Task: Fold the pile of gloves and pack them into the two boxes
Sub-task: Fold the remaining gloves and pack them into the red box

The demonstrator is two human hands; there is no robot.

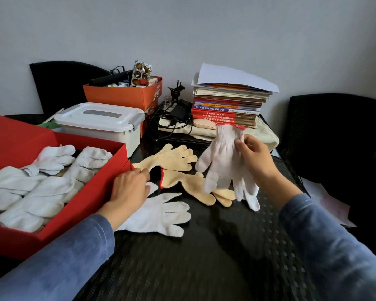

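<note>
Knit white glove (221,158), limp, pinched in our right hand (255,158); left hand (129,189) flat, just beside red box (85,197).

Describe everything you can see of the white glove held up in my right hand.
The white glove looks like knitted cotton with a red-edged cuff. It hangs cuff up, fingers drooping and blurred, over the yellow gloves on the dark table. The right hand grips it near the cuff. Whether it is one glove or a pair, I cannot tell.
</note>
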